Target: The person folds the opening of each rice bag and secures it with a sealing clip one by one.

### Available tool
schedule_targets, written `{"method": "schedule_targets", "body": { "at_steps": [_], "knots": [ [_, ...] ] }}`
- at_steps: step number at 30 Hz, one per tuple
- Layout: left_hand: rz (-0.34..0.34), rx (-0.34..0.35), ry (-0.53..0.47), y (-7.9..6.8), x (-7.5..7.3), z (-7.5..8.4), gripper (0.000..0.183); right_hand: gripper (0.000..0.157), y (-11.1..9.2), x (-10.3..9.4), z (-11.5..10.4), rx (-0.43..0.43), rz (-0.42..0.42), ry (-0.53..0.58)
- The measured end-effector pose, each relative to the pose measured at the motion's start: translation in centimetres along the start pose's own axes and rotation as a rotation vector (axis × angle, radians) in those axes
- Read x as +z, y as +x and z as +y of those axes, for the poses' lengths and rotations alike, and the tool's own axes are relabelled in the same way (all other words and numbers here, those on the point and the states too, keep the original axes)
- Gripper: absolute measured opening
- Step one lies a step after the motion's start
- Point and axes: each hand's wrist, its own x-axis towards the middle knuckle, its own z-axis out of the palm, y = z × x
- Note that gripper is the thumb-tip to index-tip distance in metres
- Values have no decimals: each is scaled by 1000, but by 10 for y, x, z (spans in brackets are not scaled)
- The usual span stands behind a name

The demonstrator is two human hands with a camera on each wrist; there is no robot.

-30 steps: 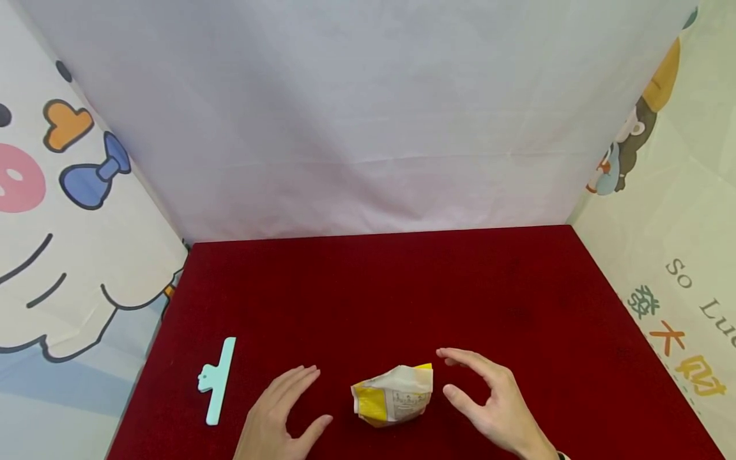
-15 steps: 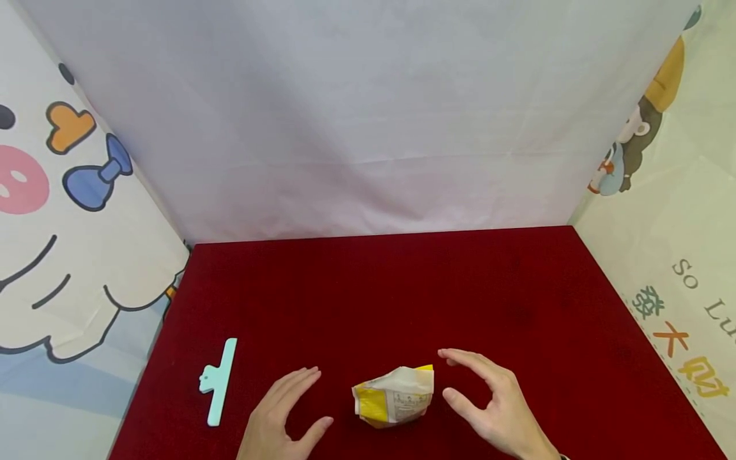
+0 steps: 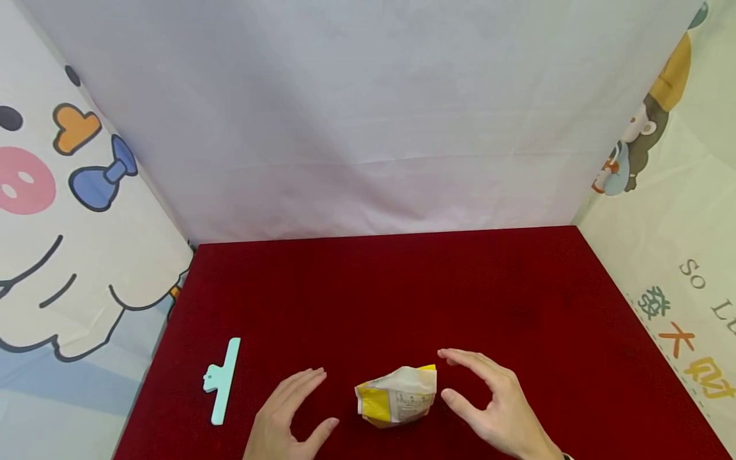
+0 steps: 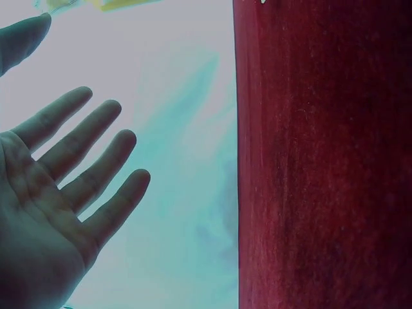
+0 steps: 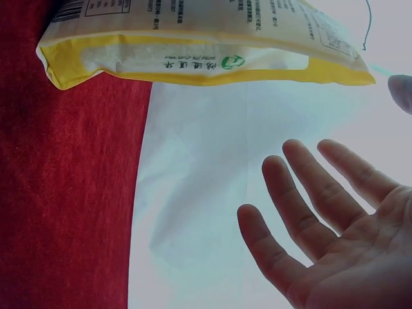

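A yellow and white food packet point(image 3: 397, 397), with printing on its side, lies on the red tabletop between my two hands in the head view. My left hand point(image 3: 287, 415) is left of the packet, fingers spread and apart from it. On the other side, my right hand point(image 3: 497, 402) is held with thumb and fingers parted, the thumb tip close by the packet's right end. The right wrist view shows the packet's yellow edge point(image 5: 206, 74) above the spread fingers point(image 5: 302, 219). In the left wrist view the palm and fingers point(image 4: 90, 180) hold nothing.
A pale mint bar clip point(image 3: 223, 382) lies on the red tabletop point(image 3: 374, 294) to the left of my left hand. White cloth point(image 3: 374, 115) hangs behind, and printed cartoon sheets point(image 3: 678, 243) line both sides.
The head view has shifted slightly, so the clip, packet and left hand appear a little further right. Both hands keep nearly the same pose beside the packet.
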Motion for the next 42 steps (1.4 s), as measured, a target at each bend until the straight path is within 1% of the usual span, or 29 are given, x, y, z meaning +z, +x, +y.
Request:
{"method": "schedule_targets", "body": {
  "at_steps": [4,6,13,19,27,34,42],
  "knots": [
    [4,21,-16,-2,1,0,74,57,0,1,1,19,-20,3],
    [-2,20,-21,-2,2,1,74,57,1,1,0,25,-30,4],
    [-30,12,-51,3,6,8,74,57,7,0,-1,-22,-20,10],
    [-52,31,-69,6,11,14,73,56,8,-1,-4,-30,-17,23],
    [-78,16,-89,9,12,18,74,58,8,-1,-6,-27,-25,24],
    [-60,66,-100,10,14,18,74,63,10,1,-7,-51,-33,5],
    [-80,61,-108,11,14,21,76,63,13,3,-8,-54,-41,22]
  ]
}}
